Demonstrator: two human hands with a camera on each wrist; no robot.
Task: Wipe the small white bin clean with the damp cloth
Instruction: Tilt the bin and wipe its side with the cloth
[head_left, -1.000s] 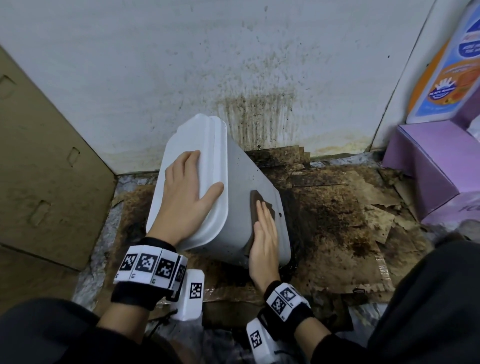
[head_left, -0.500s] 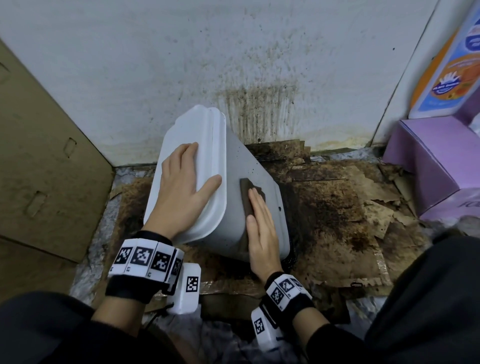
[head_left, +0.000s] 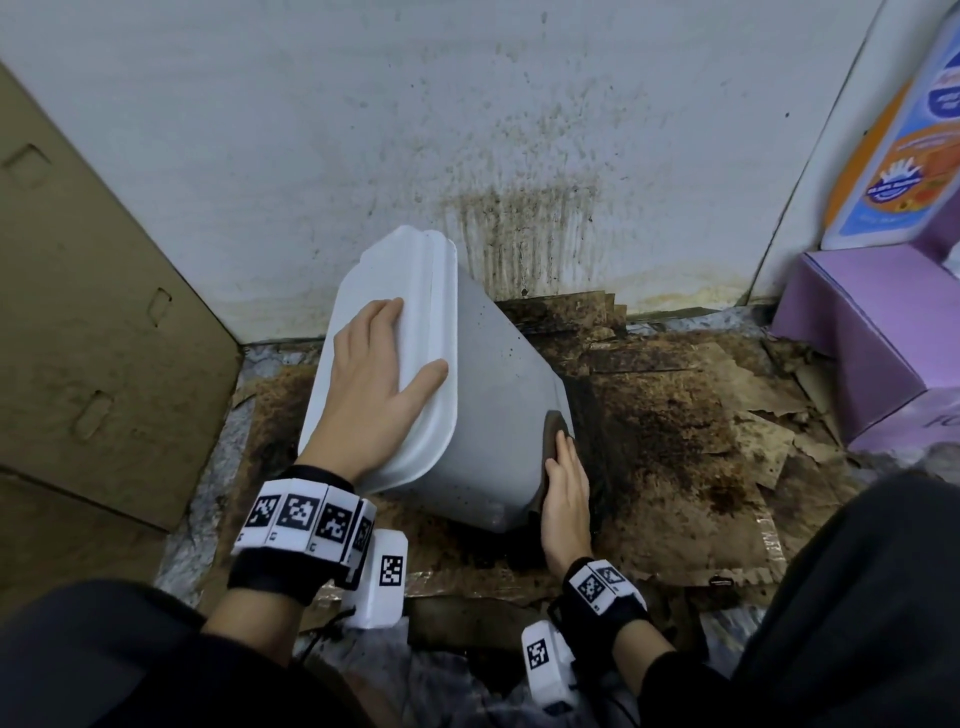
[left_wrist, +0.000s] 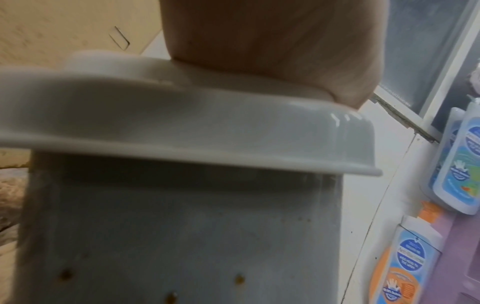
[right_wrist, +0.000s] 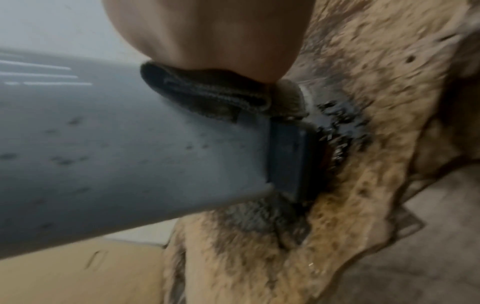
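Note:
The small white bin (head_left: 493, 415) stands tilted to the left on dirty cardboard, its lid (head_left: 395, 322) closed. My left hand (head_left: 379, 374) lies flat on the lid, fingers straight, thumb near the lid's right rim. My right hand (head_left: 563, 488) presses the dark damp cloth (head_left: 553, 431) flat against the bin's right side, low down near its base. In the right wrist view the folded cloth (right_wrist: 207, 92) sits under my palm against the speckled bin wall (right_wrist: 116, 154). In the left wrist view the lid rim (left_wrist: 182, 131) shows above the spotted bin side (left_wrist: 182, 236).
Stained, wet cardboard (head_left: 675, 441) covers the floor to the right of the bin. A spattered white wall (head_left: 467, 130) rises behind. A brown cardboard box (head_left: 78, 312) stands left, a purple box (head_left: 872, 332) and a bottle (head_left: 893, 156) right.
My right hand has slid the cloth down the bin's right side toward the base. The left hand stays flat on the lid.

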